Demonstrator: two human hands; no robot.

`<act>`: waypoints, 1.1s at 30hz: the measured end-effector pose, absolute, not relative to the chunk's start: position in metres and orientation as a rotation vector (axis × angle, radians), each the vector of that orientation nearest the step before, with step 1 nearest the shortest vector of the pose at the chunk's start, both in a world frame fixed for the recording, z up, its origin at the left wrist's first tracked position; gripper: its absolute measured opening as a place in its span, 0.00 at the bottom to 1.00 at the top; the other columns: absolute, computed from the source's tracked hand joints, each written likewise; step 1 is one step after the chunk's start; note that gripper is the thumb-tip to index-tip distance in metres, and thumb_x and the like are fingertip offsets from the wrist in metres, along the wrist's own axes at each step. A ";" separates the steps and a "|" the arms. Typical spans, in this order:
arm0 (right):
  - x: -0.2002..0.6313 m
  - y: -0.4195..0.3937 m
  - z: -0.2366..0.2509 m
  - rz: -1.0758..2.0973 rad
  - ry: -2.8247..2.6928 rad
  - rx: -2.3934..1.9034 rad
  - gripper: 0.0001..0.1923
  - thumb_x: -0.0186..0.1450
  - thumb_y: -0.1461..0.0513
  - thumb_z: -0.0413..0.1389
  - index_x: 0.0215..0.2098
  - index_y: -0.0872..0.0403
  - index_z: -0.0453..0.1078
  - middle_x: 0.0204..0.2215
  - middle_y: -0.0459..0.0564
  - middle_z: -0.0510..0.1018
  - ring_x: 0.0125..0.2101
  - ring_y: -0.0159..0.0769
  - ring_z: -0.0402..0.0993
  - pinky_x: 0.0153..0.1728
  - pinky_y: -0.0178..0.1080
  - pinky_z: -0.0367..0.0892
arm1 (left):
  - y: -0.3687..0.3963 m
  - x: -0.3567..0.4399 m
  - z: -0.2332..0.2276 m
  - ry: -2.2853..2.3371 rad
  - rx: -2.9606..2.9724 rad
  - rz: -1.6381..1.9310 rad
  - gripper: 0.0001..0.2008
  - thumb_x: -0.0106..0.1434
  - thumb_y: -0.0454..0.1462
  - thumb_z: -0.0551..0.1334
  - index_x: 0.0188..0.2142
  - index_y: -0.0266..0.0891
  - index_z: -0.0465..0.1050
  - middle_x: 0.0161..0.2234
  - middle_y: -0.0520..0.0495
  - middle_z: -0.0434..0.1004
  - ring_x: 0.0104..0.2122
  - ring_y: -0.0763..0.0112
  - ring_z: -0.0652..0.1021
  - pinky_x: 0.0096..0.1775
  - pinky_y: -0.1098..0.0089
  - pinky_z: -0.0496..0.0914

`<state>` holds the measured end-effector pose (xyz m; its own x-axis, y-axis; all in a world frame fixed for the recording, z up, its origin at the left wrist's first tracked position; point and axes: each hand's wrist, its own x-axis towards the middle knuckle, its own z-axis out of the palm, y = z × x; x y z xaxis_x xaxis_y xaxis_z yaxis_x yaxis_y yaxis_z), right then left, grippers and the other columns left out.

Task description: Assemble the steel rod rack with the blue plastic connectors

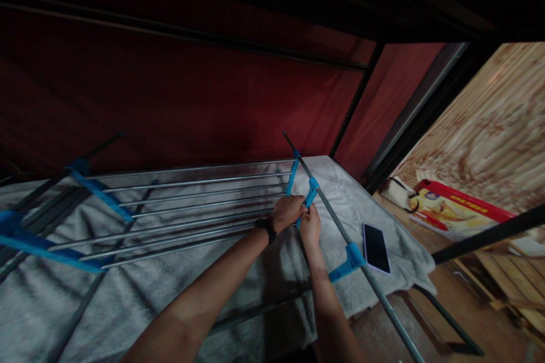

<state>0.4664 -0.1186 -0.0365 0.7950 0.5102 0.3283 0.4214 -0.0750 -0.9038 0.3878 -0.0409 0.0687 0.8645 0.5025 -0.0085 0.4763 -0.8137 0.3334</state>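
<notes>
Two bare hands meet at the middle of the head view, over a metal drying rack (191, 204) lying flat on a grey fleece blanket (128, 295). The left hand (287, 212), a dark watch (267, 229) on its wrist, is curled over the right ends of the rack's thin rails, fingers closed around them. Just beside it and touching, the right hand (310, 226) closes its fingers on a blue plastic connector (310, 194) that sits on a long grey side rod (340, 227). How tightly either hand grips is hard to judge, since the fingertips are tucked out of sight behind the knuckles and the light is dim.

That rod runs from far centre to near right, where the lower edge cuts it off. A second blue connector (347, 261) sits nearer along it. More blue brackets (100, 193) hold the rails at the left, where the rack fades into shadow and its edge is cut off.

A black phone (376, 248) lies face up on the blanket, right of the rod. Farther right, a red box (460, 215) rests on a wood-grain floor, partly hidden by a dark bar. Dark red fabric fills the far side.
</notes>
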 end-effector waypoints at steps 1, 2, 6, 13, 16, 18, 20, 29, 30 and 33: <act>0.466 -0.119 -0.037 0.087 -0.734 -1.692 0.21 0.62 0.60 0.48 0.50 0.51 0.73 0.43 0.53 0.81 0.42 0.42 0.75 0.47 0.42 0.67 | -0.041 0.388 0.068 0.738 2.708 0.119 0.10 0.70 0.41 0.57 0.47 0.41 0.74 0.47 0.42 0.82 0.51 0.61 0.80 0.49 0.68 0.70; 0.466 -0.119 -0.037 0.087 -0.735 -1.690 0.21 0.62 0.59 0.49 0.50 0.51 0.73 0.44 0.53 0.81 0.43 0.43 0.75 0.47 0.42 0.67 | -0.041 0.388 0.067 0.742 2.704 0.125 0.10 0.70 0.41 0.58 0.47 0.41 0.74 0.47 0.42 0.82 0.51 0.61 0.80 0.49 0.68 0.70; 0.465 -0.119 -0.036 0.068 -0.741 -1.708 0.21 0.62 0.60 0.49 0.51 0.52 0.72 0.45 0.54 0.81 0.44 0.44 0.75 0.48 0.43 0.67 | -0.040 0.387 0.067 0.742 2.694 0.131 0.11 0.70 0.40 0.57 0.48 0.42 0.72 0.47 0.42 0.82 0.50 0.61 0.80 0.49 0.67 0.70; 0.464 -0.120 -0.037 0.094 -0.755 -1.679 0.22 0.63 0.61 0.48 0.53 0.52 0.72 0.48 0.56 0.80 0.47 0.43 0.75 0.50 0.43 0.67 | -0.040 0.384 0.071 0.706 2.692 0.130 0.09 0.70 0.38 0.57 0.48 0.44 0.71 0.48 0.46 0.82 0.50 0.64 0.80 0.48 0.69 0.70; 0.464 -0.120 -0.038 0.101 -0.763 -1.656 0.21 0.64 0.61 0.48 0.53 0.52 0.72 0.49 0.55 0.80 0.48 0.43 0.75 0.51 0.44 0.67 | -0.038 0.384 0.072 0.702 2.694 0.128 0.09 0.70 0.38 0.57 0.48 0.44 0.71 0.48 0.46 0.81 0.49 0.64 0.80 0.48 0.69 0.70; 0.464 -0.120 -0.038 0.112 -0.760 -1.650 0.20 0.64 0.59 0.49 0.52 0.52 0.72 0.48 0.55 0.80 0.47 0.42 0.75 0.51 0.44 0.67 | -0.036 0.385 0.072 0.699 2.695 0.126 0.09 0.70 0.39 0.57 0.46 0.44 0.72 0.48 0.46 0.82 0.49 0.64 0.80 0.47 0.69 0.70; 0.463 -0.119 -0.038 0.119 -0.748 -1.652 0.19 0.65 0.58 0.50 0.51 0.51 0.72 0.47 0.54 0.80 0.46 0.42 0.75 0.49 0.43 0.68 | -0.034 0.386 0.072 0.695 2.696 0.126 0.08 0.70 0.39 0.57 0.45 0.44 0.73 0.47 0.47 0.82 0.49 0.64 0.80 0.47 0.69 0.70; 0.463 -0.119 -0.037 0.091 -0.744 -1.666 0.20 0.62 0.61 0.49 0.50 0.52 0.73 0.45 0.53 0.80 0.44 0.42 0.76 0.48 0.43 0.68 | -0.038 0.384 0.070 0.707 2.706 0.131 0.09 0.70 0.40 0.57 0.47 0.44 0.71 0.47 0.46 0.81 0.50 0.63 0.79 0.47 0.68 0.70; 0.463 -0.118 -0.037 0.092 -0.745 -1.662 0.20 0.62 0.61 0.49 0.50 0.52 0.72 0.44 0.53 0.80 0.45 0.42 0.75 0.48 0.43 0.68 | -0.038 0.384 0.071 0.709 2.707 0.129 0.09 0.70 0.41 0.57 0.48 0.44 0.71 0.48 0.46 0.81 0.50 0.63 0.79 0.48 0.68 0.70; 0.463 -0.118 -0.037 0.099 -0.741 -1.661 0.20 0.62 0.61 0.48 0.50 0.51 0.72 0.44 0.52 0.80 0.44 0.41 0.75 0.48 0.42 0.67 | -0.039 0.384 0.072 0.711 2.709 0.121 0.10 0.71 0.41 0.57 0.48 0.44 0.70 0.49 0.45 0.81 0.51 0.63 0.79 0.48 0.68 0.69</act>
